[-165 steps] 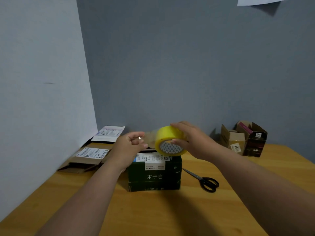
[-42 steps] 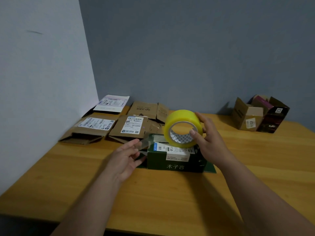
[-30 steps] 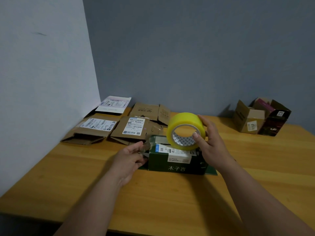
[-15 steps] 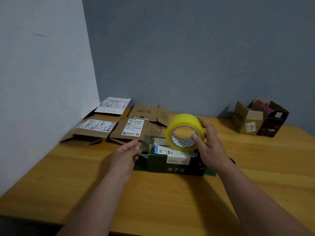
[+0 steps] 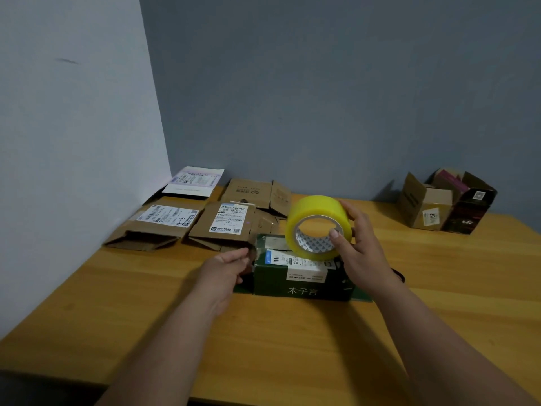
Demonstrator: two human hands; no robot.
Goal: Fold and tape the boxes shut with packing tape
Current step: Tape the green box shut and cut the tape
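A dark green box (image 5: 298, 284) with white labels stands on the wooden table (image 5: 292, 347) in front of me. My right hand (image 5: 360, 247) grips a yellow roll of packing tape (image 5: 317, 218) just above the box's top. My left hand (image 5: 227, 271) pinches the free end of the clear tape strip (image 5: 253, 253) at the box's left end. The strip runs from the roll across the box top to my left fingers. The box's side flaps lie spread flat on the table.
Several flattened cardboard boxes (image 5: 164, 224) with shipping labels lie at the back left by the wall. A brown open box (image 5: 424, 206) and a dark one (image 5: 471, 212) stand at the back right. Black scissor handles (image 5: 399, 275) peek out behind my right wrist.
The view dropped from the wall to the table. My left hand has drawn the tape end down toward the box's left end while the roll stays above the box top.
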